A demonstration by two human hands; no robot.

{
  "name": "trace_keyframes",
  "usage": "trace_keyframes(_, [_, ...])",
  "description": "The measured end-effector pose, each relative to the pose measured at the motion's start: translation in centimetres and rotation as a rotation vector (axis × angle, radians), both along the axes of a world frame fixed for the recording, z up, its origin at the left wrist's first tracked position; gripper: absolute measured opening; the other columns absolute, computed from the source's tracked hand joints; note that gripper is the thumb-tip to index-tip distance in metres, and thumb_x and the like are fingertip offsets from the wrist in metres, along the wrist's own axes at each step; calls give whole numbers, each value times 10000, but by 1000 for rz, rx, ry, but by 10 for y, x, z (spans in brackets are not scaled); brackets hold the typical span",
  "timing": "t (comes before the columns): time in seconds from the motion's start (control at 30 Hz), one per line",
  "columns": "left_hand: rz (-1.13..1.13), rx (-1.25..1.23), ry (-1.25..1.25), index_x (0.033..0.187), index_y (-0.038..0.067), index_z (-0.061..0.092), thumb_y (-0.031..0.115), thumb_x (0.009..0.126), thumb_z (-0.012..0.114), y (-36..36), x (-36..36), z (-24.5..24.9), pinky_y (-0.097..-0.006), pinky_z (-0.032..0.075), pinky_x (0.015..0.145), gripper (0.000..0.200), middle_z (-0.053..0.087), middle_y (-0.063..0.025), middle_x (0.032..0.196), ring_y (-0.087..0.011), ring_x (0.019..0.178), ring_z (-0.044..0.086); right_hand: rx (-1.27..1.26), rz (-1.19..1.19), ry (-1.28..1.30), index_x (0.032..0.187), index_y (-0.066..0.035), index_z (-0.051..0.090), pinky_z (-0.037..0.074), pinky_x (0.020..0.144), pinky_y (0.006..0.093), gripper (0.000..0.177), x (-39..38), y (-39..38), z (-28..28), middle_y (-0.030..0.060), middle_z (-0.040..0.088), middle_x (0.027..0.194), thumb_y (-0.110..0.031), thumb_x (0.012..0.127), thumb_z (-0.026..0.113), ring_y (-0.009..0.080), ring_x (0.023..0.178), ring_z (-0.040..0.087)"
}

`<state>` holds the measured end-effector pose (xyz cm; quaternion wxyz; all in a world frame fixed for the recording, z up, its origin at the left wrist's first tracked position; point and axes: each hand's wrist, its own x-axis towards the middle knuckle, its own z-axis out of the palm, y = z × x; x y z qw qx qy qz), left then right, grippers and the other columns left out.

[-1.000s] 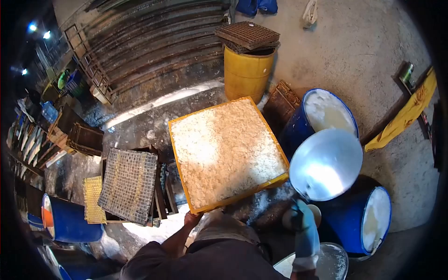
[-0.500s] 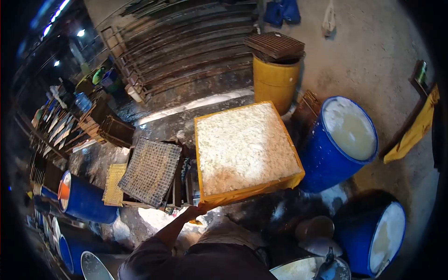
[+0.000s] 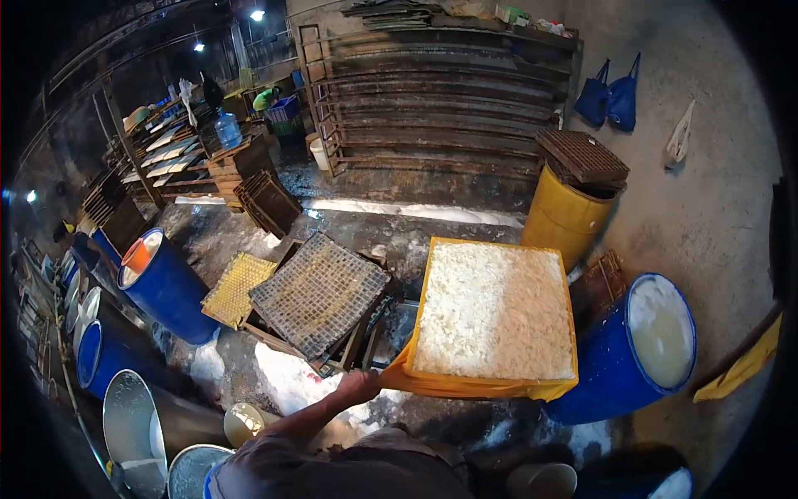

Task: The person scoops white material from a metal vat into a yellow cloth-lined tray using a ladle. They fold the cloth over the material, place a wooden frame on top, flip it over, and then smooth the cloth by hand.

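Blue bags (image 3: 622,104) on the wall (image 3: 723,191) beside a rack (image 3: 440,104)

Crumbly white slab (image 3: 495,308), part sunlit, edged in yellow cloth (image 3: 478,387). Left hand (image 3: 359,386) grips the cloth at the slab's near left corner. Left of slab: grid mat (image 3: 320,295) askew atop wooden frames (image 3: 355,348), smaller yellow mat (image 3: 237,291) beside it. Right of slab: blue barrel (image 3: 623,366), white contents (image 3: 661,324). Beyond slab: yellow drum (image 3: 565,216) topped with grid panels (image 3: 584,156).

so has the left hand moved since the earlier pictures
Yes, to the left: the left hand is now farther from the near left corner of the white filling and closer to the grey mesh panel, gripping the yellow cloth.
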<state>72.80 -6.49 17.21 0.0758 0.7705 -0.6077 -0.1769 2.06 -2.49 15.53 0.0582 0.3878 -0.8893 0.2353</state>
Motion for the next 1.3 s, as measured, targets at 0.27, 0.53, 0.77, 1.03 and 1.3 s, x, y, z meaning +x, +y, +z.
trace_keyframes(0.27, [32,-195,40,1039,131,677,459,890,708,31,-17,75,-479,557,638,362,723,-157,866,-373,796,710,-104,298,-1166,1140,-77,659,542,866,471,366,101,-92,-48,103,717,1072,-372,938,577,274,946,676])
trace_keyframes(0.53, [-203,-368,57,1129,114,669,409,834,773,52,4,138,-465,563,640,430,720,-151,890,-371,732,706,285,261,-2194,1138,-75,663,545,888,485,383,373,-173,-131,117,720,1077,-389,960,535,286,960,681])
trace_keyframes(0.77, [-35,-310,58,1035,102,742,160,765,814,75,33,161,-408,576,725,286,731,-142,934,-337,824,717,-532,77,-2149,1137,-73,666,547,907,498,403,300,-239,-141,129,722,1082,-404,980,498,296,971,685])
trace_keyframes(1.03, [-284,-348,70,1015,126,721,223,768,774,45,60,152,-431,551,658,270,682,-91,869,-322,779,694,-1020,107,-1851,1135,-71,670,550,928,513,431,61,-211,-75,144,725,1087,-421,1002,456,307,984,690])
trace_keyframes(1.3, [-401,-282,76,1057,129,706,278,758,763,10,64,150,-454,543,674,340,660,-78,905,-317,813,684,-908,160,-1525,1317,-40,575,461,1033,385,440,102,-147,81,125,640,1232,-343,1056,393,242,1132,616])
